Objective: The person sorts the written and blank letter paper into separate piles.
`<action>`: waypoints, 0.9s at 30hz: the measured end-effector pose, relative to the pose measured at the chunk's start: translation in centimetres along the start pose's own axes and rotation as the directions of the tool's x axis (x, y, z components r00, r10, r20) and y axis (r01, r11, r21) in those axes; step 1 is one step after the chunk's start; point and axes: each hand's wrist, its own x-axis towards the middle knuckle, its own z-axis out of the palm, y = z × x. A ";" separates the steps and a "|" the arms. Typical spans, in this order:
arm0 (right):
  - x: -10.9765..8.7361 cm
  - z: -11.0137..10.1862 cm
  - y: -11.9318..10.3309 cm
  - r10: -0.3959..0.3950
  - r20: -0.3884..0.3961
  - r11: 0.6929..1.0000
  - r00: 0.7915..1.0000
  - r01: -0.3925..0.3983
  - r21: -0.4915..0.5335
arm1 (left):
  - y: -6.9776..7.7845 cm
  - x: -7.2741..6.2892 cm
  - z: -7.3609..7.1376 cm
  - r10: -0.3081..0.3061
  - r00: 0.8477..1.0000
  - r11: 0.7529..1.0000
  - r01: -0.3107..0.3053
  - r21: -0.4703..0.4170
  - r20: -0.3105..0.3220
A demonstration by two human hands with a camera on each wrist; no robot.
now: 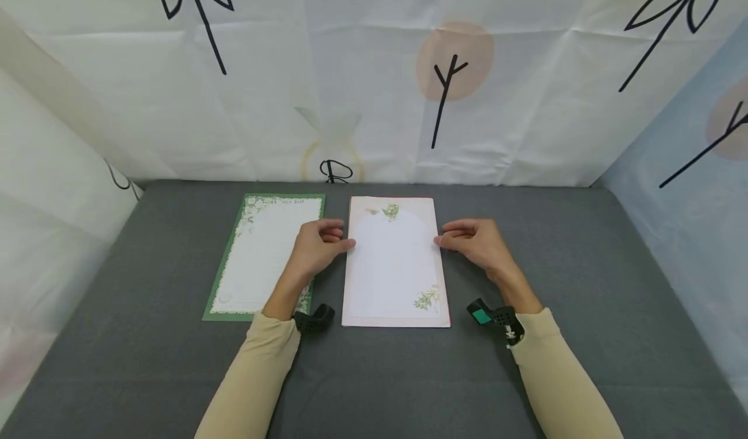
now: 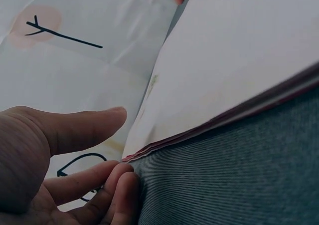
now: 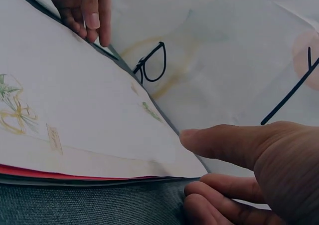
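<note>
A stack of pink-edged stationery sheets [image 1: 393, 263] lies flat, its top sheet printed with green sprigs. My left hand [image 1: 314, 247] is at the stack's left edge. In the left wrist view its thumb [image 2: 99, 127] stands apart from the fingers, whose tips are by the paper's edge. At the right edge is my right hand [image 1: 478, 243]; the right wrist view has its thumb [image 3: 214, 142] raised, with a gap to the fingers near the corner. Left of the stack is a green-bordered sheet [image 1: 265, 250], partly covered by my left hand and forearm.
A dark grey cloth [image 1: 584, 283] covers the table. White fabric [image 1: 362, 82] printed with plants hangs behind it, with more at both sides. Black straps with devices sit on the left wrist [image 1: 314, 319] and right wrist [image 1: 497, 315].
</note>
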 end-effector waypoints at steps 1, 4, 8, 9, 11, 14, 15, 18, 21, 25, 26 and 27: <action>0.0 0.0 0.1 -0.003 0.007 1.000 1.000 0.003 -0.014 | 0.0 0.0 0.0 -0.001 1.000 1.000 0.001 0.003 0.006; 0.0 -0.1 0.1 -0.012 0.027 0.999 1.000 0.013 -0.038 | -0.1 0.0 0.0 -0.002 1.000 1.000 0.002 -0.001 0.027; 0.0 0.0 0.0 -0.018 0.029 0.999 0.999 0.019 -0.043 | 0.0 -0.1 0.0 -0.003 0.999 1.000 0.002 0.008 0.044; 0.1 0.0 0.0 -0.015 0.026 0.999 1.000 0.016 -0.045 | 0.0 -0.1 0.0 -0.002 0.999 1.000 0.001 0.012 0.046; 0.1 0.1 0.0 -0.013 0.018 0.999 1.000 0.014 -0.047 | 0.0 -0.1 0.0 0.001 0.999 1.000 -0.002 0.023 0.048; 0.1 0.2 0.0 -0.010 0.007 0.998 1.000 0.011 -0.057 | -0.1 0.0 0.0 -0.001 0.998 1.000 -0.001 0.029 0.055; 0.1 0.2 0.0 -0.008 0.004 0.998 1.000 0.009 -0.060 | -0.1 0.0 0.0 -0.001 0.998 1.000 -0.001 0.031 0.058; 0.1 0.3 -0.1 0.000 -0.004 0.997 1.000 0.000 -0.074 | -0.2 0.1 0.0 -0.004 0.998 0.999 0.002 0.040 0.066; 0.0 0.4 -0.4 0.015 -0.011 0.996 1.000 -0.016 -0.086 | -0.3 0.2 0.0 -0.005 0.997 0.999 0.001 0.051 0.073; -0.2 0.5 -0.7 0.030 -0.017 0.994 0.999 -0.031 -0.102 | -0.3 0.2 0.1 -0.003 0.997 0.999 -0.002 0.052 0.082; -0.3 0.6 -0.7 0.032 -0.017 0.994 0.999 -0.033 -0.104 | -0.3 0.2 0.1 -0.001 0.997 0.999 -0.003 0.051 0.083; -0.3 0.6 -0.7 0.034 -0.018 0.994 0.999 -0.036 -0.107 | -0.3 0.1 0.1 -0.001 0.996 0.999 -0.004 0.050 0.084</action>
